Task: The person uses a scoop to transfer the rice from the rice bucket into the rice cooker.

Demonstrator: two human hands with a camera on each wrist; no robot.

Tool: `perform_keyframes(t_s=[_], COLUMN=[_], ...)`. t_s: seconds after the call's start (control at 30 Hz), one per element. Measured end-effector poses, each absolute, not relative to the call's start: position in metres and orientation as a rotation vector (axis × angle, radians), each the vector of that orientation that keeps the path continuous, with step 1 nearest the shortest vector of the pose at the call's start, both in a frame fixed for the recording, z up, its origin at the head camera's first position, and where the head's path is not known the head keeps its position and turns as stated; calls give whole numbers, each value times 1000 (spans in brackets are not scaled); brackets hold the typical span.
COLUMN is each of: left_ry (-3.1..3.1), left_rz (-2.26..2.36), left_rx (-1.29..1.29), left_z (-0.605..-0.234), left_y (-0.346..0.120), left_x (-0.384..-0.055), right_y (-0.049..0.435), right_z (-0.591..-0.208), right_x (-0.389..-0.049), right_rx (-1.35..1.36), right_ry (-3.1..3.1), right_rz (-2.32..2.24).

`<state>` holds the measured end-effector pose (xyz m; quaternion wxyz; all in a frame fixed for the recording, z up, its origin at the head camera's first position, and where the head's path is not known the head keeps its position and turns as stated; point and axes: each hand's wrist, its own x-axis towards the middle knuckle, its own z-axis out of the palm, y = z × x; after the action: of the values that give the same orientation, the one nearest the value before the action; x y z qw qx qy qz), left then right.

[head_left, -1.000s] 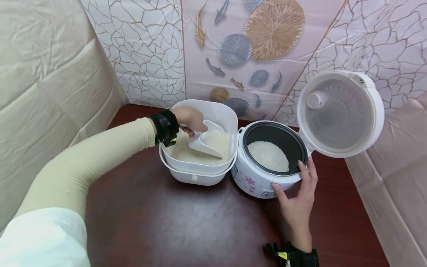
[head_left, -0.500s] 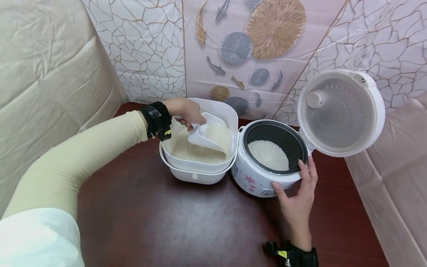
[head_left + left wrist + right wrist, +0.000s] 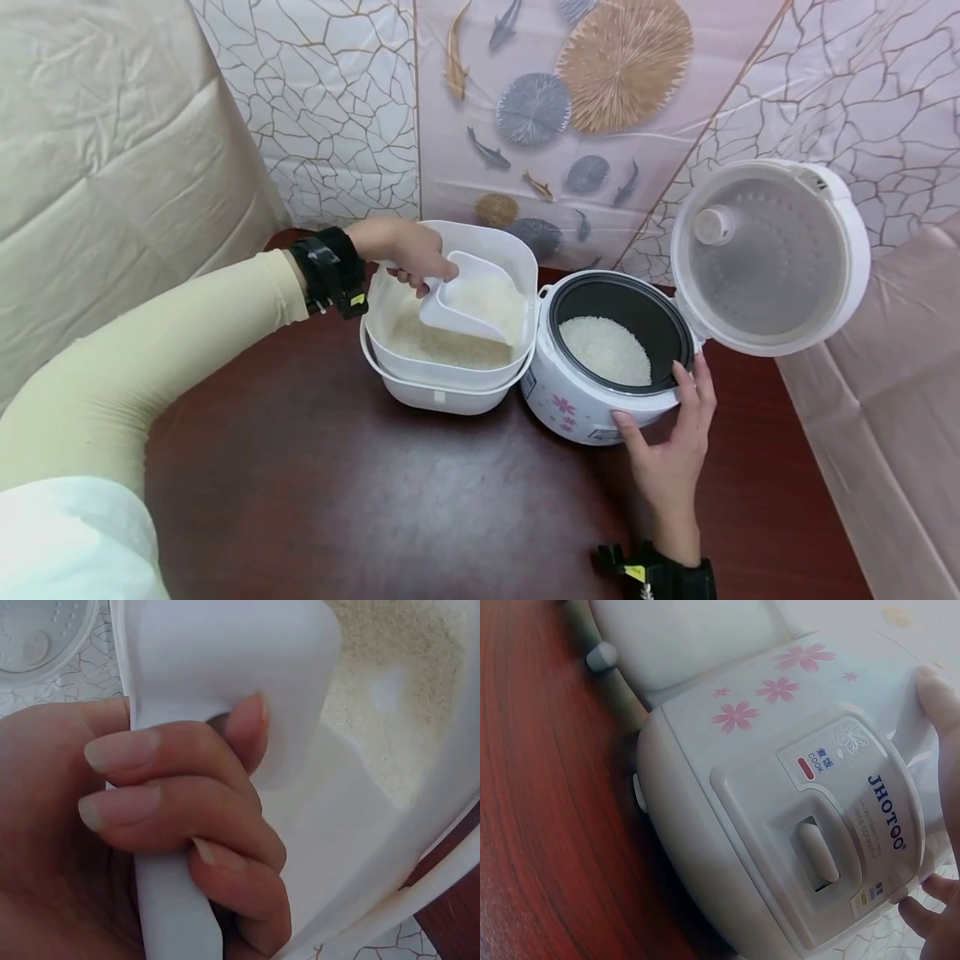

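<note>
My left hand [image 3: 411, 250] grips the handle of a white scoop [image 3: 448, 318], its fingers curled round it in the left wrist view. Pale rice [image 3: 491, 298] fills the scoop, which overlaps the rice in a white bin [image 3: 480, 237]. My right hand [image 3: 670, 458] rests on the front right edge of a white rice cooker [image 3: 551, 404] with pink flowers. Its thumb lies on the front and the fingers reach to the rim, spread apart. Inside the cooker's dark inner pot [image 3: 660, 333] lies a mound of white rice [image 3: 606, 350]. The right wrist view shows the cook switch [image 3: 819, 851].
The cooker's lid [image 3: 765, 250] stands raised at the right. An outer white tub [image 3: 450, 402] surrounds the bin, close beside the cooker. All stand on a dark red table [image 3: 420, 500], with a patterned cloth [image 3: 525, 167] behind and pale fabric [image 3: 112, 125] at the left.
My left hand has lifted the loaded scoop up from the rice in the bin and drawn slightly left, leaving a hollow below. The right hand has stayed on the cooker.
</note>
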<state>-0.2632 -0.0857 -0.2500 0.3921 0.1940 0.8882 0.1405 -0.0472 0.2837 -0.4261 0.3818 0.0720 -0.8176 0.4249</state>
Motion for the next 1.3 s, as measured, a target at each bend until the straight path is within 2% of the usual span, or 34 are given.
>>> perform_keyframes(t_s=[0.33,0.6,0.93,1.3], left_ry=[2277,2297,2322,2367], left_rz=[408,423,423,459], left_rx=[529,531,581,516], left_z=[-245,-242,-241,-227], left_y=[-94,-107,-122,-122], left_x=[-256,-254,-256,-252], right_y=[256,259,286,274], right_z=[-393,-398,-433,-417], right_x=[-35,-36,-50,-45], right_rx=[209,207,191,198], right_ry=[-2058,-2061,-2086,-2075], right_rz=[1108,1104,1088,1097])
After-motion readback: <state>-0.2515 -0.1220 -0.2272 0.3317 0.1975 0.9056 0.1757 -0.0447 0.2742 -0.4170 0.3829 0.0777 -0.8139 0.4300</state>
